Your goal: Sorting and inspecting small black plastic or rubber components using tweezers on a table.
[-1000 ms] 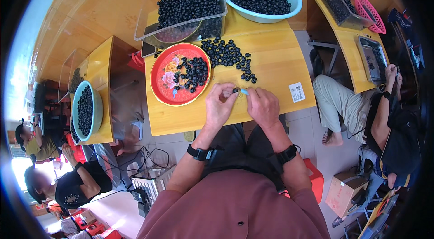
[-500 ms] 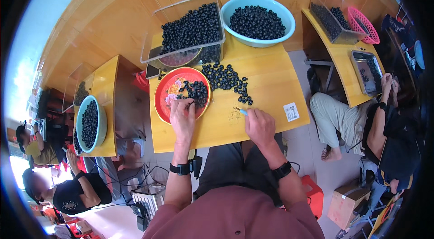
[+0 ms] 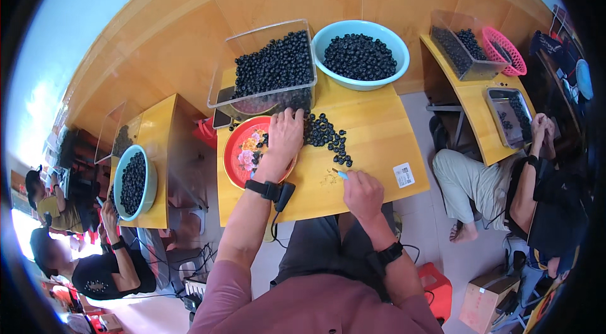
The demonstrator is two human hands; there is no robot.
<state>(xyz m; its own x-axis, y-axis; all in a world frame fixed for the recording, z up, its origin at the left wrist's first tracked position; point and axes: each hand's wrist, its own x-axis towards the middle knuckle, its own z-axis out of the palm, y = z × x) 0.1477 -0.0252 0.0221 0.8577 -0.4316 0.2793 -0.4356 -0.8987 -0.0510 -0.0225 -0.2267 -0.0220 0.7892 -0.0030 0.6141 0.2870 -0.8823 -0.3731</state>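
My left hand (image 3: 286, 135) reaches past the red round tray (image 3: 231, 156) to the near side of the clear box, beside a loose heap of small black shiny balls (image 3: 325, 133). Its fingers are bent down and drawn together; their tips are hidden, so what they hold cannot be seen. The tray has a flower pattern and some black balls, partly covered by my left forearm. Over the near part of the yellow table (image 3: 379, 132), my right hand (image 3: 363, 195) is closed round a small tool with a light blue handle (image 3: 343, 175). Brownish crumbs lie by its tip.
Behind the tray stands a clear box (image 3: 265, 95) of black balls, with a light blue basin (image 3: 404, 50) of them to its right. A white label (image 3: 404, 175) is on the table's right side. People sit at tables on both sides. A red stool (image 3: 435, 290) stands below right.
My left hand has gone from above the tray up and right to the loose balls by the box. My right hand stays near its place with the tool. The view has tilted slightly.
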